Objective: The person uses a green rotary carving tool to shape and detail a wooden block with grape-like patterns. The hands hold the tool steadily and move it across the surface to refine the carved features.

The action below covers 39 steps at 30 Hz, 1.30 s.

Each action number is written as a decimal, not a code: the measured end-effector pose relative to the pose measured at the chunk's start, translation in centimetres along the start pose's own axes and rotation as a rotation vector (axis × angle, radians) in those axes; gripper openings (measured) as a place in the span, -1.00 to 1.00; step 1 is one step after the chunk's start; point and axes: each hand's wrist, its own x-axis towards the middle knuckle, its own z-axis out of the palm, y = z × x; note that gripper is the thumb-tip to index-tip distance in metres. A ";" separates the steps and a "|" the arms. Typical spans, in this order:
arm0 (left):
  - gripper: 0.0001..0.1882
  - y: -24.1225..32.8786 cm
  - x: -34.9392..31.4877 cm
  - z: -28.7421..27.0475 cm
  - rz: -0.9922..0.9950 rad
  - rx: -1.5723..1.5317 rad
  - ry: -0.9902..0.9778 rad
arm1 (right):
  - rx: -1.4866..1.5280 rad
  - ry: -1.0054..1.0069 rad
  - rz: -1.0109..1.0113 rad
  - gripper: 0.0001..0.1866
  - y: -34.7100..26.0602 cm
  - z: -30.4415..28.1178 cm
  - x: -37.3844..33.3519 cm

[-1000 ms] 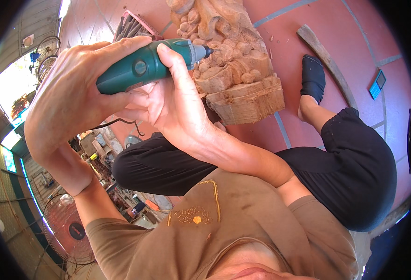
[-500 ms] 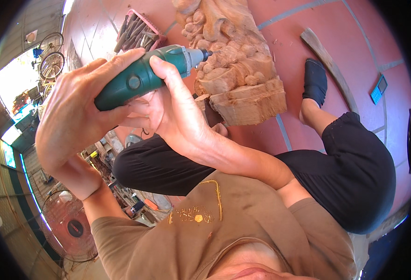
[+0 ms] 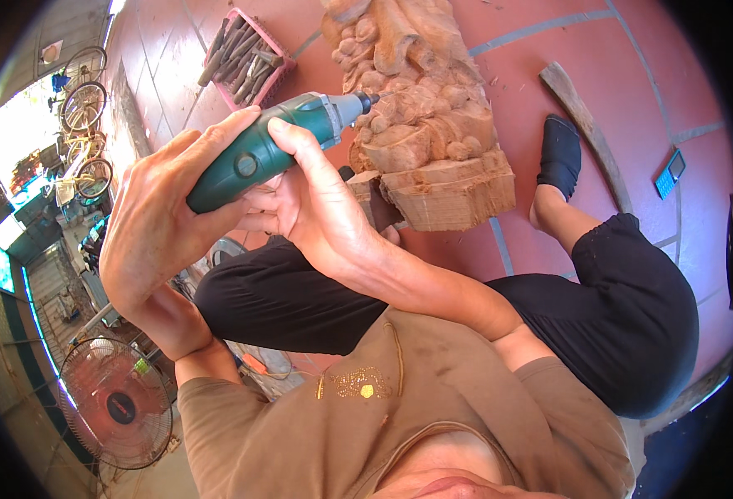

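Observation:
A green rotary tool (image 3: 254,158) with a grey nose is held in both hands. My left hand (image 3: 162,212) is closed round its rear and upper body. My right hand (image 3: 320,195) grips it closer to the nose, thumb along the near side and fingers underneath, partly hidden. The dark collet (image 3: 370,101) points right at a carved wood block (image 3: 420,116) with rounded, fruit-like shapes in relief. Whether a bit touches the wood I cannot tell. The block's rough-sawn end (image 3: 449,195) faces me, beside a smaller wood piece (image 3: 366,193).
A pink basket (image 3: 279,73) of chisel-like tools stands on the red tiled floor (image 3: 541,41) at far left. To the right lie a curved wooden stick (image 3: 591,133) and a blue keypad phone (image 3: 671,175). A fan (image 3: 117,403) is at lower left, bicycles (image 3: 83,108) behind.
The view has shifted a little, so the block and basket sit slightly lower and farther right. My left hand and forearm have moved rightward in the picture; both hands keep their grip.

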 end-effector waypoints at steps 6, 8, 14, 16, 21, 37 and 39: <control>-0.21 -0.3 0.1 0.1 -0.006 -0.013 -0.010 | -0.008 0.028 -0.008 -0.51 0.1 -0.1 0.2; -0.21 -0.4 0.2 0.1 0.002 -0.024 -0.006 | -0.009 0.025 -0.015 -0.51 0.2 -0.2 0.4; -0.23 -0.5 0.1 0.3 0.032 -0.032 0.011 | 0.003 0.033 -0.002 -0.52 0.3 -0.1 0.2; -0.23 -0.8 0.1 0.5 0.049 -0.042 0.021 | 0.007 0.036 0.004 -0.53 0.2 0.1 0.1; -0.21 -1.0 0.1 0.5 0.055 -0.019 0.012 | -0.007 0.031 0.026 -0.55 -0.1 0.0 -0.1; -0.20 -1.1 0.1 0.6 0.065 -0.028 0.015 | -0.007 0.037 0.009 -0.52 -0.1 0.0 0.0; -0.20 -1.2 0.0 0.6 0.065 -0.033 0.014 | 0.002 0.045 0.008 -0.52 -0.1 0.3 -0.1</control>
